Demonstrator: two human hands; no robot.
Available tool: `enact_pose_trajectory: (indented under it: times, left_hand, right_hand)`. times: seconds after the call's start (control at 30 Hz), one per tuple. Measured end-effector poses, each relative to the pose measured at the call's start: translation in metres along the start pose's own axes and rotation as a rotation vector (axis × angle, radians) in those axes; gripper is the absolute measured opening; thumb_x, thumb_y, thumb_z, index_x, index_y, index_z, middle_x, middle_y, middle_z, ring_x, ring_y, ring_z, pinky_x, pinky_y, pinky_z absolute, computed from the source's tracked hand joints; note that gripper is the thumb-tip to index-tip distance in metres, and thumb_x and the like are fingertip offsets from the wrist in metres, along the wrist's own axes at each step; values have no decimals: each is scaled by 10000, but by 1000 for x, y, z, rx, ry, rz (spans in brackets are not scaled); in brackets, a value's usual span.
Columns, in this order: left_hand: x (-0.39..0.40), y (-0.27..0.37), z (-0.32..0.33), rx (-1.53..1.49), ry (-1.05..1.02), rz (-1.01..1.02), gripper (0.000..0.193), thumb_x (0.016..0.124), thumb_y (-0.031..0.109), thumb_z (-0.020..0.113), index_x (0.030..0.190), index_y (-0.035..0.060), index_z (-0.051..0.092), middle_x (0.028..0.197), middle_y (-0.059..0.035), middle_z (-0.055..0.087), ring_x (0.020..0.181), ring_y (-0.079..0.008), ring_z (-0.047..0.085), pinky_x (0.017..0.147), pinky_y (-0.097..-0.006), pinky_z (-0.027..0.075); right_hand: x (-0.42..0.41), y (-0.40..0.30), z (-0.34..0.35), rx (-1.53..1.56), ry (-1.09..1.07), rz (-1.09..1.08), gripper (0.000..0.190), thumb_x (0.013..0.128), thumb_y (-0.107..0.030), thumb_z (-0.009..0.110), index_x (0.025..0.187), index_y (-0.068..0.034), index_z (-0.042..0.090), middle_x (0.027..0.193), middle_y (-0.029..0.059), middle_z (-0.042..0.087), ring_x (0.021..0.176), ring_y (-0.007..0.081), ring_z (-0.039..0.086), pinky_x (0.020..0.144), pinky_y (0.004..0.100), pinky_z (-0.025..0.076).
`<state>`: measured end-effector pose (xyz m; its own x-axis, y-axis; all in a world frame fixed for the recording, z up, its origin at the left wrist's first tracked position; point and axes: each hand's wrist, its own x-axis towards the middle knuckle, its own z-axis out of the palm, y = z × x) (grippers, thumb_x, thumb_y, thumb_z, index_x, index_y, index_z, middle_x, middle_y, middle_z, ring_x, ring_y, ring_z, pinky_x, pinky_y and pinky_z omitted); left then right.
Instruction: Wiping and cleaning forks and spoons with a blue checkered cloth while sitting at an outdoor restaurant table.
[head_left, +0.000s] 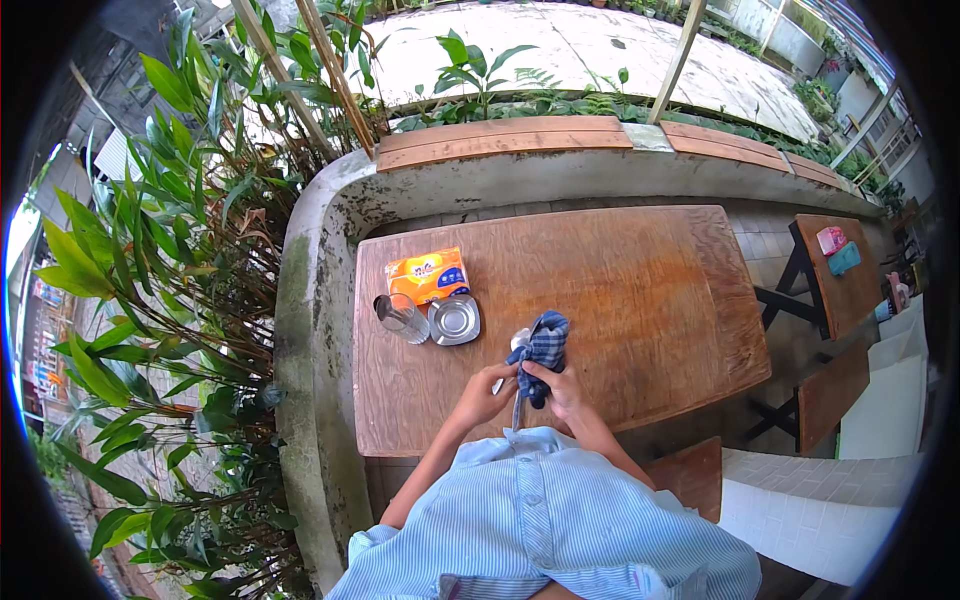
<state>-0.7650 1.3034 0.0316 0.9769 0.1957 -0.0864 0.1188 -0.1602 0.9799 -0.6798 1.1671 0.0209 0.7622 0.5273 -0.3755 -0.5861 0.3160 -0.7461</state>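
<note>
Over the near edge of a wooden table (615, 300), both hands are close together. My right hand (562, 386) grips a blue checked cloth (549, 341), which is bunched up. My left hand (487, 394) holds a shiny metal utensil, seemingly a spoon (520, 340), whose rounded end shows beside the cloth; part of it is hidden by the fingers and cloth. To the left on the table stand a clear glass (407, 324) with metal utensil ends in it, a square metal ashtray or dish (454, 320) and an orange tissue pack (427, 274).
A low concrete wall (300, 360) with wooden seat planks (502, 139) runs along the left and far sides. Dense leafy plants (172, 360) grow beyond it. At right stand a smaller table (840, 285) with pink and teal packs, and wooden stools (832, 397).
</note>
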Motion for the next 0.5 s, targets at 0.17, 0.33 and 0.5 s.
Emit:
enact_pose_trajectory:
  times: [0.17,0.33,0.5]
  left_hand:
    - [0,18,-19,-221,-269,-295,347,877,133,589,1206,32,544,927,-82,652,834,-112,613,691,-230,484]
    - [-2,43,-46,-328,94,-268,371,854,146,626,1196,23,551,817,-43,652,757,-96,622,560,-260,529]
    - [7,39,-62,-191,232,-169,323,845,180,643,1130,30,607,863,-47,663,771,-94,619,591,-237,520]
  right_hand:
    - [-7,0,11,-112,42,-48,583,652,-28,785,1136,-61,463,963,39,594,868,149,607,748,291,519]
    - [0,-4,10,-413,30,-338,554,648,-135,813,1086,-16,495,958,57,592,861,146,595,782,278,480]
    - [-9,-14,10,-852,-25,-531,607,634,-206,821,1092,47,513,960,137,618,879,204,611,806,313,474]
